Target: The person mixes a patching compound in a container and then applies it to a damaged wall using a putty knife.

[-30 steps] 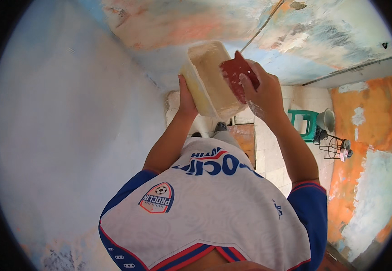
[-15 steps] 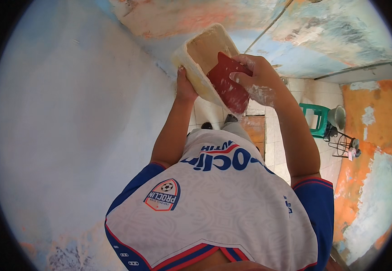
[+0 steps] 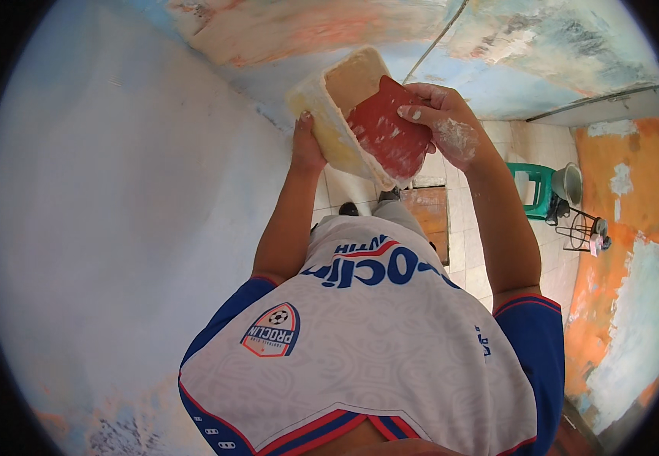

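1 tub (image 3: pixel 328 140), rectangular, pale yellow, open at the top, held tilted in front of the person's torso; rim and inner wall coated with off-white paste. 1 spreader (image 3: pixel 390 129), flat, red, smeared with white streaks, lying across the right-hand part of the tub's opening, its lower corner at the near end of the rim; whether blade and rim touch there cannot be told. 1 left hand (image 3: pixel 309 144), at the outer left side of the tub, supporting it; thumb against the wall, other fingers mostly hidden behind, their spacing not visible. 1 right hand (image 3: pixel 455 129), fingers clamped on the spreader's right edge, thumb over the upper face, other fingers curled behind; white paste on thumb and back of hand. 1 jersey (image 3: pixel 375 327), white, with blue sleeves, red trim and 1 crest, worn by the person. 2 dark shoes (image 3: pixel 348 209), below the tub. 1 brown panel (image 3: pixel 425 216), on the pale tiled floor (image 3: pixel 466 243). 1 green plastic stool (image 3: pixel 542 190), at the right, with 1 grey bucket (image 3: pixel 570 184) just beside it. 1 black wire stand (image 3: pixel 579 232), near the bucket. 1 orange wall (image 3: pixel 611 163), patched in white. 1 left wall (image 3: pixel 117 197), pale blue-grey.
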A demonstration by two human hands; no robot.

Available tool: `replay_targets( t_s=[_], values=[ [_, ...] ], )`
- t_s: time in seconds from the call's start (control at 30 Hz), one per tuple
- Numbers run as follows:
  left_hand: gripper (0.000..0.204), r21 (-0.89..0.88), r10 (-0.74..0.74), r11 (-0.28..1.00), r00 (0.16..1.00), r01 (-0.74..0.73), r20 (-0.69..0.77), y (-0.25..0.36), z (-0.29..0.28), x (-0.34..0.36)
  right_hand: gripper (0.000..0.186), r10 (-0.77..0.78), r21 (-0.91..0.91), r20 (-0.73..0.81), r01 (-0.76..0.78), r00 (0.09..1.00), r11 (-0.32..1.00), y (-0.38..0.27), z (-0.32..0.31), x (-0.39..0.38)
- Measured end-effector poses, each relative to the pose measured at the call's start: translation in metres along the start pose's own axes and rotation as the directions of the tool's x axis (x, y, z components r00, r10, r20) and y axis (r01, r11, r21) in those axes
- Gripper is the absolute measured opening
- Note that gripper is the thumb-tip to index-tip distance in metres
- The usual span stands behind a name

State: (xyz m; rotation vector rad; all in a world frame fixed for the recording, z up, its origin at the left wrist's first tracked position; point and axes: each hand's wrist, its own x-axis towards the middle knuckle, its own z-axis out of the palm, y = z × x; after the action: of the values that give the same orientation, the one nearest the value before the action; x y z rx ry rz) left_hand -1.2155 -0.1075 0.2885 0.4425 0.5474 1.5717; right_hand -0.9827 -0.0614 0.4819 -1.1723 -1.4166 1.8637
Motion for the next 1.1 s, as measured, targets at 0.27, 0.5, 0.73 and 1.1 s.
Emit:
replay_targets(
  t_s=[0.27, 0.5, 0.73, 1.1],
  values=[
    [0.058, 0.048, -0.134, 0.989, 0.988, 0.137, -0.076, -0.007, -0.012, 0.004, 0.037, 0.027, 0.237, -0.024, -0.021, 0.999, 0.971, 0.023, -0.014, 0.004],
    [0.049, 0.140, -0.119, 0.982, 0.990, 0.128, -0.075, 0.001, -0.001, 0.004, 0.034, 0.051, 0.405, -0.070, -0.018, 0.996, 0.914, 0.032, -0.015, -0.002],
    [0.049, 0.181, -0.191, 0.960, 0.973, 0.213, -0.129, 0.015, -0.002, -0.005, 0.031, -0.027, 0.508, 0.010, 0.018, 1.000, 0.861, 0.067, -0.019, 0.006],
    [0.047, 0.249, -0.202, 0.937, 0.962, 0.245, -0.183, 0.019, -0.019, -0.021, 0.039, 0.009, 0.681, -0.088, 0.053, 0.996, 0.730, 0.107, -0.011, 0.012]
  ],
)
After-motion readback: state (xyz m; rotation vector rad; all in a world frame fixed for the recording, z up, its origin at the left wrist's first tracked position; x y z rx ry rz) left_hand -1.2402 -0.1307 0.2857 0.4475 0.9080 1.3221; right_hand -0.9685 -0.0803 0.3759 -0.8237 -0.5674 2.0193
